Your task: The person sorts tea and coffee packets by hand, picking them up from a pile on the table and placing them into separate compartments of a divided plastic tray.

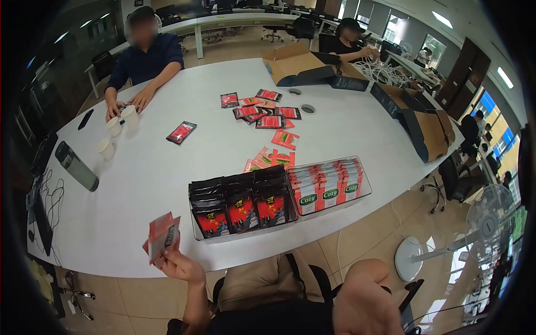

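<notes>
My left hand [183, 266] is closed on a few red and white Cozy tea sachets [163, 238], held up over the table's near edge. Of my right arm [365, 293], only bare skin shows at the lower right; I make out no fingers there. Right of the held sachets stands a clear tray of black and red coffee sachets [244, 210], packed upright in rows. Touching it is a second clear tray with upright Cozy tea sachets [330, 190]. Behind the trays lie loose pink-red tea sachets [273, 158].
Loose coffee sachets [272, 121] lie mid-table, one [181, 133] apart. Paper cups [106, 148], a bottle [77, 167] and a phone [86, 119] are at left. Open cardboard boxes [421, 120] line the far right edge. Two people sit across; a fan [484, 223] stands right.
</notes>
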Tool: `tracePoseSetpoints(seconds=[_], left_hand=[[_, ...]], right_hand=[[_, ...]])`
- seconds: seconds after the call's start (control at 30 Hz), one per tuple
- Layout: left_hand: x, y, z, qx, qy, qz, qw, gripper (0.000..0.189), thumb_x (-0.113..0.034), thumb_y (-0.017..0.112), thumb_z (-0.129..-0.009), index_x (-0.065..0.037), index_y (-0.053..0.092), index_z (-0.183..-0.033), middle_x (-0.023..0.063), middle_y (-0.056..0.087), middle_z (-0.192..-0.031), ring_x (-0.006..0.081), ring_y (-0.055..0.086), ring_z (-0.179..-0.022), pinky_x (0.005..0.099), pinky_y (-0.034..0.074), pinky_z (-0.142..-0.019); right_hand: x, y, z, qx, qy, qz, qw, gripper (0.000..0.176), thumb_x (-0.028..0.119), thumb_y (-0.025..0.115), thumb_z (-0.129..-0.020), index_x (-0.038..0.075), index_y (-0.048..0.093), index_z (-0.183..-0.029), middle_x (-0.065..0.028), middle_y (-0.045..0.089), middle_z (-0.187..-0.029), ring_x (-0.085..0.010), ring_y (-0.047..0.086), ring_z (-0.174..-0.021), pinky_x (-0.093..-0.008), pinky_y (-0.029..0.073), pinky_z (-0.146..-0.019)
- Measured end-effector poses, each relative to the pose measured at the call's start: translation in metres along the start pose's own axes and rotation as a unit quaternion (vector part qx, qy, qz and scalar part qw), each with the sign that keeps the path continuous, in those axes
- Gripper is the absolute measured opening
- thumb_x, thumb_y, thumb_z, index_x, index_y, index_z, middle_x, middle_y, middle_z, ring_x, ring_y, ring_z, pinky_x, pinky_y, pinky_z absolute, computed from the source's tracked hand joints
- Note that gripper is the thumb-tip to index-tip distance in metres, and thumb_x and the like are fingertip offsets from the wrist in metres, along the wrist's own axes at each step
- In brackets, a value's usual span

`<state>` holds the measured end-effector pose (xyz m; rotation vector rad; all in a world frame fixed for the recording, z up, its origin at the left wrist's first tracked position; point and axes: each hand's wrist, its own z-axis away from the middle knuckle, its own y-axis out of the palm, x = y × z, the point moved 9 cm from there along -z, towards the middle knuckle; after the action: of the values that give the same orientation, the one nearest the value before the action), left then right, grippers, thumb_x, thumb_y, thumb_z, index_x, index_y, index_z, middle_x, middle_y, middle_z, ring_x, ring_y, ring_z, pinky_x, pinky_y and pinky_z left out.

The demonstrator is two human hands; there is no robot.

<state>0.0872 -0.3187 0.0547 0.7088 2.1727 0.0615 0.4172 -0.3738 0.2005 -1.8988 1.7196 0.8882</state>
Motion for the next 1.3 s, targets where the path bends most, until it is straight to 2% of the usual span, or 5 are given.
tracePoseSetpoints(seconds=[0.17, 0.33, 0.7, 0.8, 1.3], left_hand=[[-0.052, 0.067, 0.037, 0.205, 0.145, 0.181, 0.951, 0.031, -0.014, 0.039, -0.098, 0.006, 0.039, -0.123, 0.0331, 0.045, -0.127, 0.0461, 0.058, -0.104, 0.0475, 0.057, -0.082], [-0.074, 0.122, 0.084, 0.383, 0.248, 0.159, 0.876, 0.048, -0.001, 0.069, -0.078, -0.005, 0.048, -0.120, 0.0242, 0.066, -0.105, 0.0367, 0.068, -0.092, 0.0390, 0.058, -0.073], [-0.058, 0.138, 0.079, 0.381, 0.120, 0.107, 0.910, 0.033, 0.009, 0.040, -0.087, 0.006, 0.050, -0.118, 0.0271, 0.065, -0.105, 0.0328, 0.067, -0.096, 0.0365, 0.053, -0.083], [-0.048, 0.134, 0.078, 0.352, 0.081, 0.115, 0.925, 0.030, 0.006, 0.039, -0.091, 0.007, 0.048, -0.119, 0.0272, 0.064, -0.106, 0.0311, 0.066, -0.098, 0.0362, 0.052, -0.085], [-0.047, 0.135, 0.079, 0.360, 0.064, 0.104, 0.925, 0.037, 0.014, 0.046, -0.081, 0.008, 0.053, -0.117, 0.0227, 0.064, -0.110, 0.0332, 0.066, -0.100, 0.0357, 0.052, -0.087]], right_hand=[[-0.024, 0.013, 0.067, 0.307, 0.176, 0.085, 0.931, 0.056, 0.045, 0.074, -0.075, 0.016, 0.051, -0.116, -0.0107, 0.055, -0.121, -0.0277, 0.051, -0.110, -0.0373, 0.044, -0.085], [-0.089, 0.015, 0.129, 0.241, 0.603, -0.003, 0.761, 0.044, 0.021, 0.081, -0.068, 0.009, 0.061, -0.105, -0.0053, 0.064, -0.106, -0.0240, 0.058, -0.098, -0.0345, 0.048, -0.080], [-0.075, -0.009, 0.220, 0.118, 0.770, -0.083, 0.622, 0.018, -0.005, 0.065, -0.081, -0.001, 0.065, -0.099, -0.0084, 0.068, -0.100, -0.0144, 0.065, -0.088, -0.0268, 0.051, -0.076], [-0.067, -0.057, 0.251, -0.110, 0.834, 0.024, 0.541, 0.020, -0.001, 0.060, -0.088, -0.002, 0.059, -0.108, -0.0039, 0.065, -0.096, -0.0084, 0.061, -0.085, -0.0237, 0.048, -0.073], [-0.131, -0.067, 0.211, 0.312, 0.774, 0.119, 0.539, 0.041, 0.000, 0.061, -0.083, 0.009, 0.058, -0.122, -0.0062, 0.066, -0.099, -0.0095, 0.058, -0.083, -0.0239, 0.048, -0.064]])
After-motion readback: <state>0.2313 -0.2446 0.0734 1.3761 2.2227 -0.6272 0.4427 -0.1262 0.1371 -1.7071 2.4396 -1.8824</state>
